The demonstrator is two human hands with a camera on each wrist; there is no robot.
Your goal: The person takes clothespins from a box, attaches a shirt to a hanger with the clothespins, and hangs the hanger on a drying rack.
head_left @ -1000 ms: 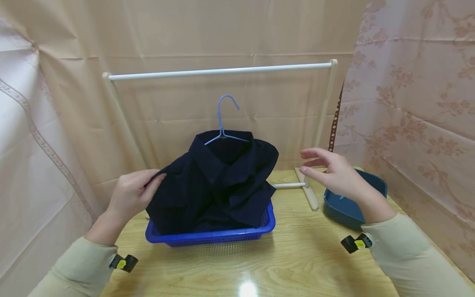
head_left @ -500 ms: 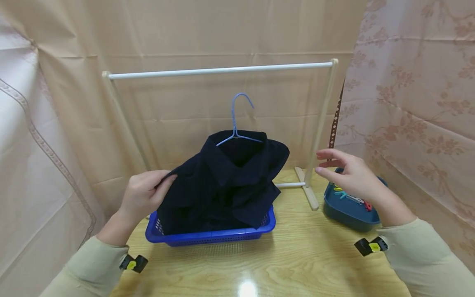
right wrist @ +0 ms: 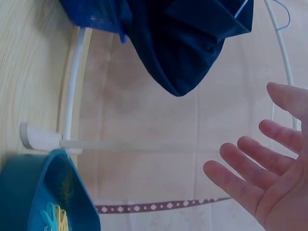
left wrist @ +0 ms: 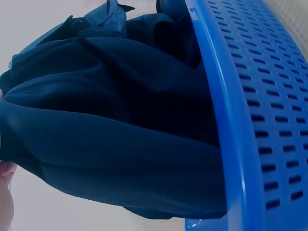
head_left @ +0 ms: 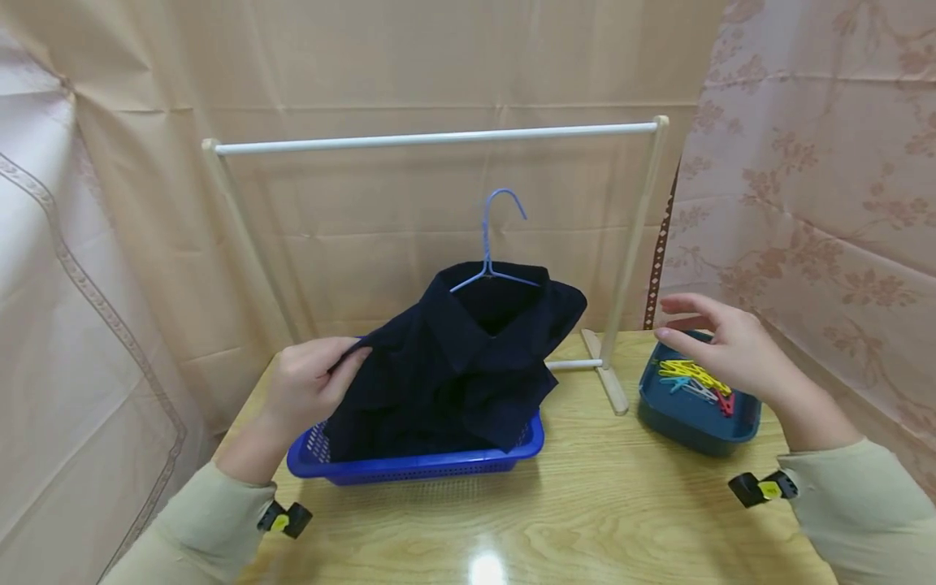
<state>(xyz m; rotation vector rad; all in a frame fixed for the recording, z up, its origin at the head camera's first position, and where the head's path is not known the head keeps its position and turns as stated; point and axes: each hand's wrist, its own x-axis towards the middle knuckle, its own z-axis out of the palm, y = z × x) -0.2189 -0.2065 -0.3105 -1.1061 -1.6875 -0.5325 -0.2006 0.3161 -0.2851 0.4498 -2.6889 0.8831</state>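
The counter (head_left: 585,512), with wood grain, lies nearest. On it stands the blue basket (head_left: 417,469), and the lower part of the dark shirt (head_left: 475,382) is inside, while the collar rises above the rim. The left hand (head_left: 310,382) pinches the shirt at its left shoulder between thumb and fingers. The right hand (head_left: 720,337) is raised with its fingers spread wide; in the head view it partly covers the dark teal bin (head_left: 695,436), where coloured clips (head_left: 693,376) lie. The blue hanger (head_left: 486,244) sits within the collar, its hook upward. Behind, the rack (head_left: 439,140) stands before a beige curtain (head_left: 351,65).
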